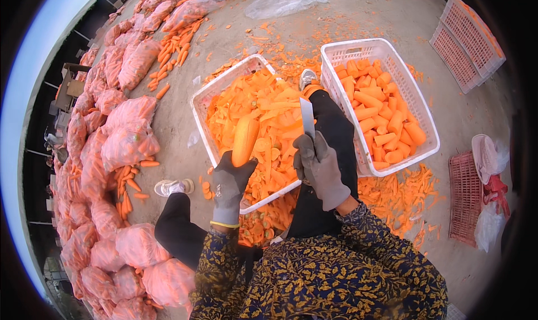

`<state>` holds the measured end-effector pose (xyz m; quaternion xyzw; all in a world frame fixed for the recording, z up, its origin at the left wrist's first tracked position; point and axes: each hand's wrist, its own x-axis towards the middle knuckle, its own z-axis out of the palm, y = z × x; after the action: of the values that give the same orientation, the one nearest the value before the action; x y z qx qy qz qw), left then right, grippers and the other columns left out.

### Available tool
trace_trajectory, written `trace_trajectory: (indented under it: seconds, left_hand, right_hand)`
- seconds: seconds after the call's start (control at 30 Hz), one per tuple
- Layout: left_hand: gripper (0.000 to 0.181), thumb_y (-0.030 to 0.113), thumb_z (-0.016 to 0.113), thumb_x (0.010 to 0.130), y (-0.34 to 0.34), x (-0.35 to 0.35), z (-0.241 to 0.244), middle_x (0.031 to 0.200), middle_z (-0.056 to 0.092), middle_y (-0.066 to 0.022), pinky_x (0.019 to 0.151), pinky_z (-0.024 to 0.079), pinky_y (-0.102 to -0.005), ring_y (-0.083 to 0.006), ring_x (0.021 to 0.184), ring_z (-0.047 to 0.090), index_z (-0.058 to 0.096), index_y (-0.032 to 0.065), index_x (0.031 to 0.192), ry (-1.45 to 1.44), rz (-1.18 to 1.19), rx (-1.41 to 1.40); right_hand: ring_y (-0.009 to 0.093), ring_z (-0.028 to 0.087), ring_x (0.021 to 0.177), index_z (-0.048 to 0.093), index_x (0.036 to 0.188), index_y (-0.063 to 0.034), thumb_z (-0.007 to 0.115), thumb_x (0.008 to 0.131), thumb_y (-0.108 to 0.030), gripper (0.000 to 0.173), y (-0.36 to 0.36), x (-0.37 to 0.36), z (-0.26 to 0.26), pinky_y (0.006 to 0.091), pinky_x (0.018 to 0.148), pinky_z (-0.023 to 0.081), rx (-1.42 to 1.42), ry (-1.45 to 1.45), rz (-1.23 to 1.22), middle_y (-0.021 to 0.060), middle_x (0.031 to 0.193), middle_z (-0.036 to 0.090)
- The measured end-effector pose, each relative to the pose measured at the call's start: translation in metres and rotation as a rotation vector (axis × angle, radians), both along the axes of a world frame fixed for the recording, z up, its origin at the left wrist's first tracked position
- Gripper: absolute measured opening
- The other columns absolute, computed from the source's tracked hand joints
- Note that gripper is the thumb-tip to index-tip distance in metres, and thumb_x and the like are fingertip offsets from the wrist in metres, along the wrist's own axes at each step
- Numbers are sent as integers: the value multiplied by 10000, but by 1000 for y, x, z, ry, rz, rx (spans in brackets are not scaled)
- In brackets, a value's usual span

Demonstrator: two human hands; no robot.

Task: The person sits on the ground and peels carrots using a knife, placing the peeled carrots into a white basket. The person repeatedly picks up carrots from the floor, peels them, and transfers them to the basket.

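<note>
My left hand (232, 179), in a grey work glove, grips the lower end of a thick carrot (246, 139). The carrot points away from me above a white plastic crate (204, 128) heaped with carrot peelings (273, 110) and cut-off ends. In my right hand (321, 168), also gloved, is a knife with a broad flat blade (307, 116), held upright and apart from the carrot. Its handle is mostly hidden by my fingers. Right of my leg, a second white crate (397, 74) holds many peeled, trimmed carrots (384, 114).
Pink mesh sacks of carrots (130, 143) are piled along the left, with loose carrots (178, 42) beside them. Peelings (399, 198) litter the concrete floor. Stacked crates (466, 42) stand far right, near a red crate (465, 198). Plastic sheeting (286, 0) lies ahead.
</note>
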<state>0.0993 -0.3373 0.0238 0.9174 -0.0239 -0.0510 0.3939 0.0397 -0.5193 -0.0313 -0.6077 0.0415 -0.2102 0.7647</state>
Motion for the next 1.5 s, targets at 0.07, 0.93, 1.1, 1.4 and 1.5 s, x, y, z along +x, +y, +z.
trace_trajectory:
  seconds: [0.07,0.93,1.1,1.4,1.5]
  left_hand:
    - [416,218,760,745,-9,-17,-1,842,685,-181,646,530,-365,-289,768,693,594,6,1063,-101,-79,47]
    - [866,284,756,713,-209,46,4,1116,619,-222,877,498,-334,-314,1033,623,329,-27,1399,210,-382,-600]
    - [438,-41,612,855,52,2,47,1006,632,-111,767,514,-256,-138,869,621,472,-58,1270,-23,-80,-1190]
    - [233,203,578,902,385,-285,-207,889,613,-62,511,441,-227,-113,629,557,549,42,1068,333,1432,-593]
    - [286,267,594,891,367,-322,-299,893,629,-80,580,469,-285,-172,681,584,577,29,1048,475,1522,-505]
  right_hand:
    - [86,537,734,468,1111,-48,646,908,-205,312,-13,-1,47,224,571,437,224,341,125,29,852,552]
    - [77,431,535,540,1170,7,421,998,-308,379,-293,34,-121,180,510,388,684,278,79,23,680,535]
    - [65,365,517,478,1154,87,389,1004,-219,352,-247,40,-97,187,474,355,692,56,183,30,742,475]
    - [38,439,705,505,1236,28,454,990,-215,349,89,45,-32,168,581,355,-314,442,564,11,932,520]
    - [61,461,692,521,1195,16,496,974,-268,361,103,36,-59,182,585,356,-258,593,616,31,897,523]
